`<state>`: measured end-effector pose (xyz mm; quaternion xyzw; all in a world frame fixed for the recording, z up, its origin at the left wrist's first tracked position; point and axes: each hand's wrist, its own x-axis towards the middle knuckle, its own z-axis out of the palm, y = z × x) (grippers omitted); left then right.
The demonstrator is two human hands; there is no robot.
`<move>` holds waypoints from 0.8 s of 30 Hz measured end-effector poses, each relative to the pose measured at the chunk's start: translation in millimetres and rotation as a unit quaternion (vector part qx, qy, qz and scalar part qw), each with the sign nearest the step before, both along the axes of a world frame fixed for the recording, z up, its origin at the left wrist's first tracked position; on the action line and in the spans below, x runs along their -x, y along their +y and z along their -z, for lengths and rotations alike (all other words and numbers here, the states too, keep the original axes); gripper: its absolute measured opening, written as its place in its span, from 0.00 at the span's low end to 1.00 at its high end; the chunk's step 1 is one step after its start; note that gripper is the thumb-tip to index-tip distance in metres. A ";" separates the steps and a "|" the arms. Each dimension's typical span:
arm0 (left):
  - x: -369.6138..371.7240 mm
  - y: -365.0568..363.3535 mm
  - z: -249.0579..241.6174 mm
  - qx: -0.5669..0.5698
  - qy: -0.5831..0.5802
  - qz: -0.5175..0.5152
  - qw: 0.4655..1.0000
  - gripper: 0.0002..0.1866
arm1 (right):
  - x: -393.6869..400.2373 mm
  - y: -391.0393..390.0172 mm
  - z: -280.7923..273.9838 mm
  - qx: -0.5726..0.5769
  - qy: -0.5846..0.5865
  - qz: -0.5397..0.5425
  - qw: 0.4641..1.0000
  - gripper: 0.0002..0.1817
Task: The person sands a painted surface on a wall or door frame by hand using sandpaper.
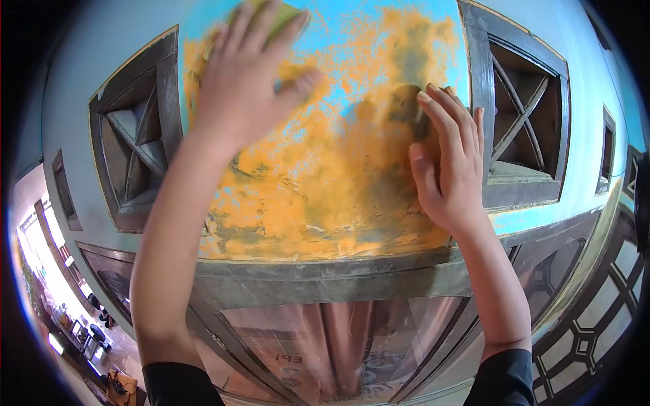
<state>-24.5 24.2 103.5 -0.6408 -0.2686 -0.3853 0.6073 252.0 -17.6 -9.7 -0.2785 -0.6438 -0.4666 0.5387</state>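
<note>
Raised out of black sleeves (504,379), with both bare forearms (500,291) up at a wall patch (311,210) of orange smeared over bright blue, straight ahead. Holding the left hand (254,88) over its upper left, fingers spread and blurred, impossible to tell if gripping the yellowish-green piece (288,19) behind them, and the right hand (450,159) at its right edge, palm to the wall, fingers loosely extended around nothing visible. Flanked by a dark cross-barred opening (141,139) and its twin (525,111), bordered below by a dark wooden beam (325,277) over reflective glass (271,321)
</note>
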 end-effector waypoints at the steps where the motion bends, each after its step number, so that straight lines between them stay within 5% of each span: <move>1: -15.9 -9.9 23.5 0.036 0.032 -0.006 0.999 0.39 | -0.7 1.2 1.3 -0.004 0.015 0.005 1.000 0.29; 4: -46.0 -21.8 108.9 0.191 0.255 0.062 0.946 0.38 | -7.9 10.9 0.8 -0.005 0.054 -0.148 0.987 0.30; 8: -28.5 -17.6 46.1 0.101 0.162 0.038 0.981 0.35 | -10.9 8.8 1.6 0.012 0.047 -0.172 0.984 0.30; 11: 0.0 -1.8 -33.8 -0.041 0.004 0.030 0.999 0.34 | -6.7 3.2 -1.4 0.024 0.037 -0.114 0.993 0.31; 14: -26.5 -12.3 -3.8 -0.005 -0.004 0.022 1.000 0.36 | -4.2 2.3 -5.8 0.032 0.037 -0.017 0.999 0.30; 18: -46.0 -25.9 72.3 0.152 0.225 0.063 0.960 0.43 | -4.8 9.8 -45.2 -0.014 0.021 0.105 0.994 0.29; 22: -1.6 0.2 -12.4 -0.026 0.041 -0.016 0.999 0.43 | 3.7 21.7 -85.8 -0.073 0.029 0.133 0.988 0.27; 24: -1.2 -19.9 -35.2 0.044 -0.067 -0.030 0.996 0.37 | 12.2 19.9 -91.1 -0.076 0.037 0.152 0.985 0.27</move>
